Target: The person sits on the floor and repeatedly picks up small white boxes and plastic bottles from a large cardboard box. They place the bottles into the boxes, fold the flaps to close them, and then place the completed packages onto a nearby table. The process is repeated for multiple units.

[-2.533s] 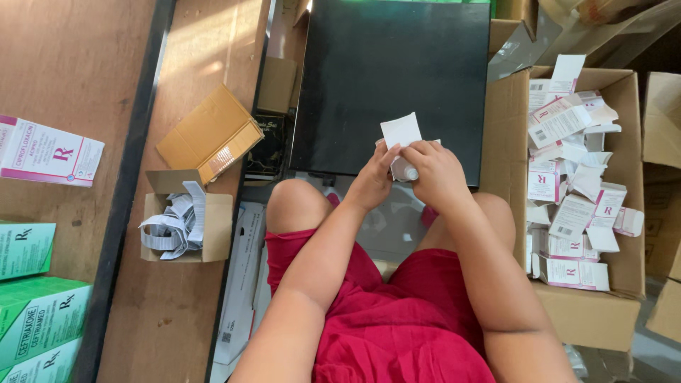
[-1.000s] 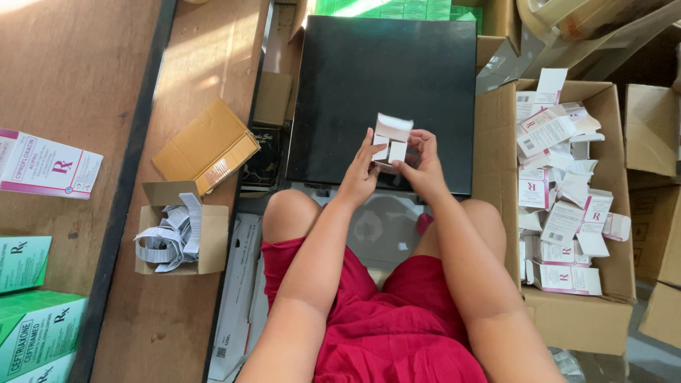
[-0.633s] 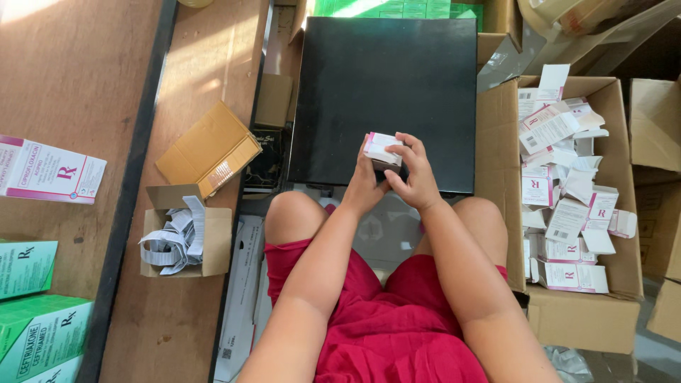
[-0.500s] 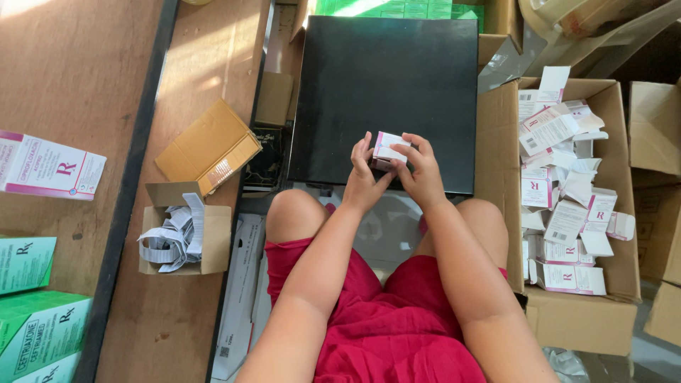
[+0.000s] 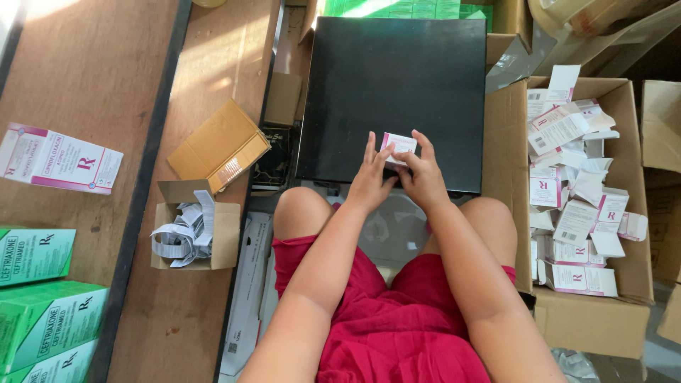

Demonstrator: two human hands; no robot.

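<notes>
Small white-and-pink carton (image 5: pixel 399 146) sits between my two hands, pressed down on the near edge of the black slab (image 5: pixel 397 78). My left hand (image 5: pixel 370 183) braces its left side with fingers raised and spread. My right hand (image 5: pixel 423 177) curls over its right end, thumb and forefinger pinching it. I judge it light, thin card, probably hollow: stiff along the folded edges but easy to dent on the flat faces, and not slippery. Best taken by the short ends or corners rather than squeezed across the middle.

The carton lies at twelve o'clock of both wrists, just beyond my knees. At three o'clock an open cardboard box (image 5: pixel 589 333) holds a heap of like cartons and loose flaps. At nine o'clock a smaller open box (image 5: pixel 224 237) holds folded paper leaflets (image 5: pixel 183 232). Further at nine, green cartons (image 5: pixel 42 312) lie on the wooden floor (image 5: pixel 92 78).
</notes>
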